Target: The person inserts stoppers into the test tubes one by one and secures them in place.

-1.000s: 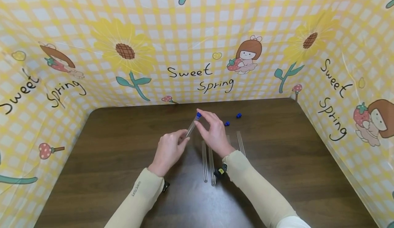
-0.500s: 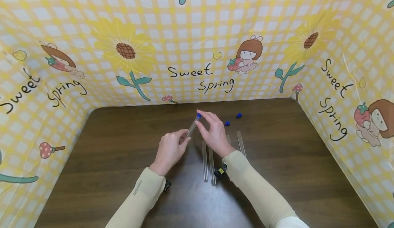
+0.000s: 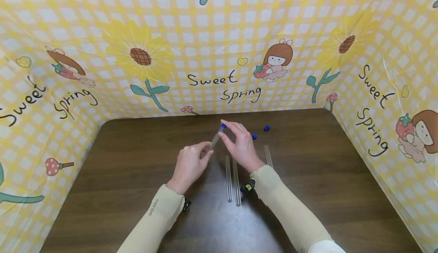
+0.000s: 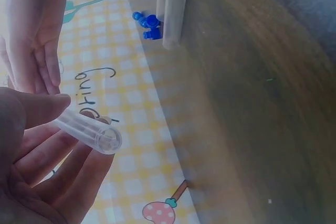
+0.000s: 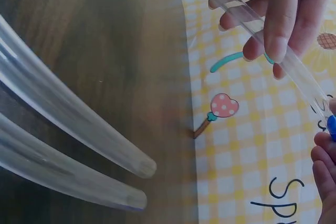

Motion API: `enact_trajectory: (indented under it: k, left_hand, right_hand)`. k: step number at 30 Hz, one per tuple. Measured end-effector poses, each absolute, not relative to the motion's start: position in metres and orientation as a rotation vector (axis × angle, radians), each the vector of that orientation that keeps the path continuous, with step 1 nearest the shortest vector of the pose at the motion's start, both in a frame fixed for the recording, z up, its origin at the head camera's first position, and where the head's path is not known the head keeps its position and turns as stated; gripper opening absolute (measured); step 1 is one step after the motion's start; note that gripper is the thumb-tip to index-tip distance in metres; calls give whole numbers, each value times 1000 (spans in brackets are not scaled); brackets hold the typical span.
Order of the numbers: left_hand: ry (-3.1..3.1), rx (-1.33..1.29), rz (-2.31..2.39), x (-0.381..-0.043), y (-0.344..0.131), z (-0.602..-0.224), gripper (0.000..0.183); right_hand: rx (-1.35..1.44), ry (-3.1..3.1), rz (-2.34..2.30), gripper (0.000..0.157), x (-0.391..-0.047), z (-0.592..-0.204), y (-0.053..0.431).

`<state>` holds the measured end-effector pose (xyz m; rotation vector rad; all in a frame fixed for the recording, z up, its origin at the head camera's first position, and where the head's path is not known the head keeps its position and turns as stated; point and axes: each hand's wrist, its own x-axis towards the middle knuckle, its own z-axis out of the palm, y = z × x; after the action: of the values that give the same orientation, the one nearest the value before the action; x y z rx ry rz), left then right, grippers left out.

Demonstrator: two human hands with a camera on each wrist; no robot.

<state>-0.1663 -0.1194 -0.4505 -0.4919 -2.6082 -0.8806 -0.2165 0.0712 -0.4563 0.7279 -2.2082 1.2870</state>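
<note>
A clear test tube (image 3: 214, 141) is held tilted above the table, its blue stopper (image 3: 223, 126) at the upper end. My left hand (image 3: 189, 165) grips the lower part between thumb and fingers; the rounded bottom (image 4: 109, 140) sticks out in the left wrist view. At the top, my right hand (image 3: 242, 147) pinches the stopper with thumb and fingertips. How deep the stopper sits in the mouth is too small to tell. In the right wrist view, the tube (image 5: 302, 80) runs from the left hand down to the stopper (image 5: 332, 124).
Several clear tubes lie on the brown table (image 3: 137, 192), among them a left one (image 3: 229, 182), a middle one (image 3: 236, 184) and a right one (image 3: 268, 156) partly under the right forearm. Loose blue stoppers (image 3: 267, 128) lie behind them. A checked cloth (image 3: 205, 48) walls the table's back and sides.
Both hands keep their hold on the tube and stopper. The right hand and forearm have shifted slightly right, with the stoppered end slightly higher.
</note>
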Motion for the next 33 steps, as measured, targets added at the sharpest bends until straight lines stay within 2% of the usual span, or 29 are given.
enact_trajectory:
  k: [18, 33]
  left_hand:
    - [-2621, -472, -895, -167, -122, -443, 16]
    - [-2626, -352, -924, -169, -135, -440, 17]
  right_hand:
    - [819, -2327, 1272, 47, -224, -445, 84]
    - [702, -2363, 1288, 45, -230, -442, 99]
